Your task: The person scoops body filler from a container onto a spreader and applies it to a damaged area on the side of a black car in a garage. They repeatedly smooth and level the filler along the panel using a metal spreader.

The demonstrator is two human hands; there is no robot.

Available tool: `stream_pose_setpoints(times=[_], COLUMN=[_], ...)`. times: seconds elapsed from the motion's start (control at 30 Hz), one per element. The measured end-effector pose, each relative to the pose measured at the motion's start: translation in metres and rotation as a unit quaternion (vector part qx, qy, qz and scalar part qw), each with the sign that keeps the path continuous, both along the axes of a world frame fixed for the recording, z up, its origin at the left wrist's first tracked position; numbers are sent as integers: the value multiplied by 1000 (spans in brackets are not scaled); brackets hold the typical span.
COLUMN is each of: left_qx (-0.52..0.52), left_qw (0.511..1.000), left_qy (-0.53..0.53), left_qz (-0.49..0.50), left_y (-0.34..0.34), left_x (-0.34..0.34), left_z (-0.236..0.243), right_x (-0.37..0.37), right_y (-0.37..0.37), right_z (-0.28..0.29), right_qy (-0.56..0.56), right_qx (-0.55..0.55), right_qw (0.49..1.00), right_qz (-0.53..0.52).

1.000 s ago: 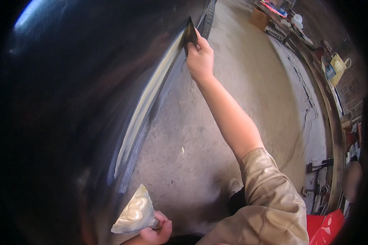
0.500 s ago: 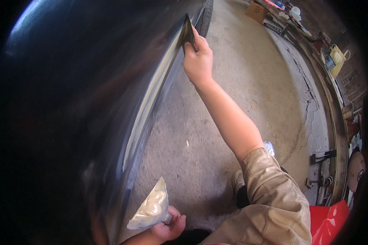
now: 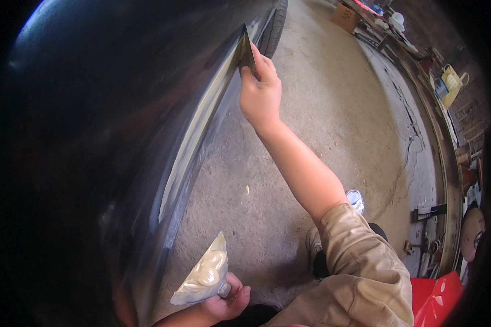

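One spreader (image 3: pixel 247 52), dark, thin and flat, is pinched in the right hand (image 3: pixel 261 97), its fingers closed, and is held at the black panel (image 3: pixel 93 136) near the top of one long strip (image 3: pixel 197 126), cream streaked with grey. One pale palette (image 3: pixel 193 297), ragged-edged and heaped with glossy cream paste (image 3: pixel 208 272), is held by its stub in the left hand (image 3: pixel 228 305), fingers curled shut, below the strip. One tyre (image 3: pixel 274 32) and two shoes (image 3: pixel 355 200) are seen.
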State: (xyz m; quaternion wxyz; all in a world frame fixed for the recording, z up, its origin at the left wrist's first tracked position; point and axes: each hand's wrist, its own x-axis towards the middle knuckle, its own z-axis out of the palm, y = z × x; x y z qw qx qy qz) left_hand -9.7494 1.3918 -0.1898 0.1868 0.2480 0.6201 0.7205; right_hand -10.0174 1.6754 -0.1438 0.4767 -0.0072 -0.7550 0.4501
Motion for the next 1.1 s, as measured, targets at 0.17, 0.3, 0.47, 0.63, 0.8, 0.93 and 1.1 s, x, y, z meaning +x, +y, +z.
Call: stream_pose_setpoints(times=[0.17,0.3,0.47,0.63,0.8,0.93,1.1], left_qx=[-3,12,12,10,-9,-21,-79], left_qw=[1000,998,997,998,999,999,996], left_qy=[-9,-44,-56,-44,-28,-24,37], left_qz=[17,42,44,52,24,-1,-6], left_y=[3,5,6,6,8,12,16], left_x=[1,2,5,6,7,7,6], left_z=[5,8,9,10,12,15,18], right_x=[11,19,31,49,67,78,89], right_y=[-14,-25,-43,-58,-74,-84,-94], right_z=[-5,-9,-10,-8,-5,-6,-9], right_qy=[28,32,45,30,23,50,40], right_qx=[26,21,22,30,59,83,87], right_qw=[999,999,999,999,998,995,995], right_qz=[-2,9,17,32,23,34,43])
